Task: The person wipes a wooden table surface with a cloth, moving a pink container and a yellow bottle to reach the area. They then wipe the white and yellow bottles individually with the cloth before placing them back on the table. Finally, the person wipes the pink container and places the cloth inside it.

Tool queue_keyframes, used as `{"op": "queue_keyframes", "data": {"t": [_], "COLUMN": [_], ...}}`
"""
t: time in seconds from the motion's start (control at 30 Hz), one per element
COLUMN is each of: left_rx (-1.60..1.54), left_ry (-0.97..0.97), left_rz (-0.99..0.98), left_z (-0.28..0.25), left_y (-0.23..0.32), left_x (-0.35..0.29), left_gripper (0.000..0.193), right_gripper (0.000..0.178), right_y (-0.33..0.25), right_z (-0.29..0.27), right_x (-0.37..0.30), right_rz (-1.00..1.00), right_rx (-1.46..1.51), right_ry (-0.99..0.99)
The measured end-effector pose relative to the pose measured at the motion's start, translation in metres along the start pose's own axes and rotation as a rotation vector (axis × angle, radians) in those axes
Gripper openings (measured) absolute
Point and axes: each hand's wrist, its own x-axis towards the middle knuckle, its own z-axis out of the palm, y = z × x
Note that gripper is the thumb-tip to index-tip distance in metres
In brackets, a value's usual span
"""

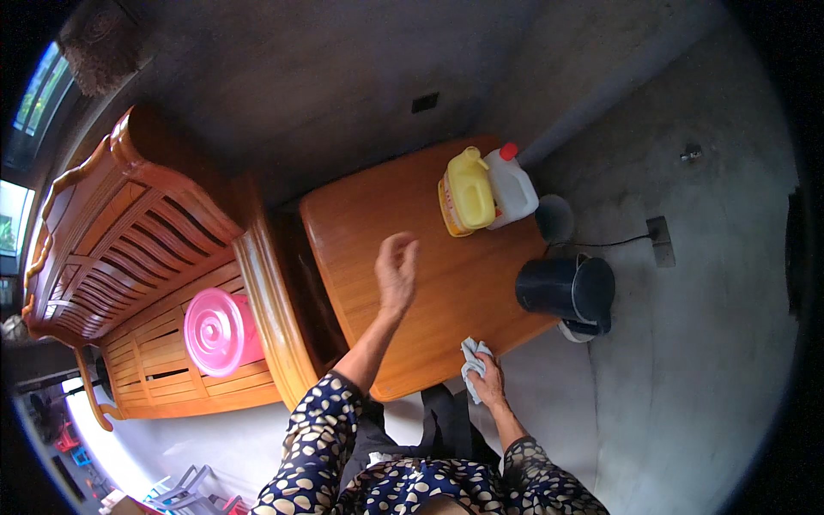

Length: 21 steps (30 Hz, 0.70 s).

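Polka-dot shirt (pixel 416 481) sits closest to the lens, sleeves reaching up and out over the wooden table (pixel 463 296). Right hand (pixel 489 384): fingers grasping a bunched pale cloth (pixel 473 354), right at the table's near edge, toward its right part. Can't tell if the cloth is pressed on wood or just off it. Left hand (pixel 397 273): nothing in it, fingers loosely bent, over the left half of the tabletop; contact with the surface unclear.

Step in hand, my read: wiping down the tabletop, cloth at the near border. Next stroke would call for the cloth flat on the wood, even pressure, right arm reaching inward, left hand out of the path.

Obstacles: yellow jug (pixel 470 197) and white jug (pixel 513 189) with red cap stand side by side at the far right part of the table. Likely need to be wiped around or shifted. Black bucket (pixel 558 287) crowds the right edge; can't tell what it rests on. Grey container (pixel 555 219) just behind it.

Off to the left: slatted wooden bench (pixel 137 360) with a pink lidded tub (pixel 216 333) on its seat, clear of the arms.
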Motion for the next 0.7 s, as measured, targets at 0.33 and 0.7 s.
{"op": "queue_keyframes", "data": {"t": [0.33,0.7], "left_rx": [0.298,0.334], "left_ry": [0.028,0.06], "left_rz": [-0.096,-0.128], "left_z": [0.172,0.117], "left_y": [0.018,-0.009], "left_x": [0.037,0.026], "left_gripper": [0.045,0.037], "right_gripper": [0.046,0.049], "right_y": [0.052,0.068], "right_z": [-0.044,-0.044], "right_x": [0.001,0.01], "right_rz": [0.066,0.131], "right_rx": [0.083,0.135], "right_ry": [0.081,-0.01]}}
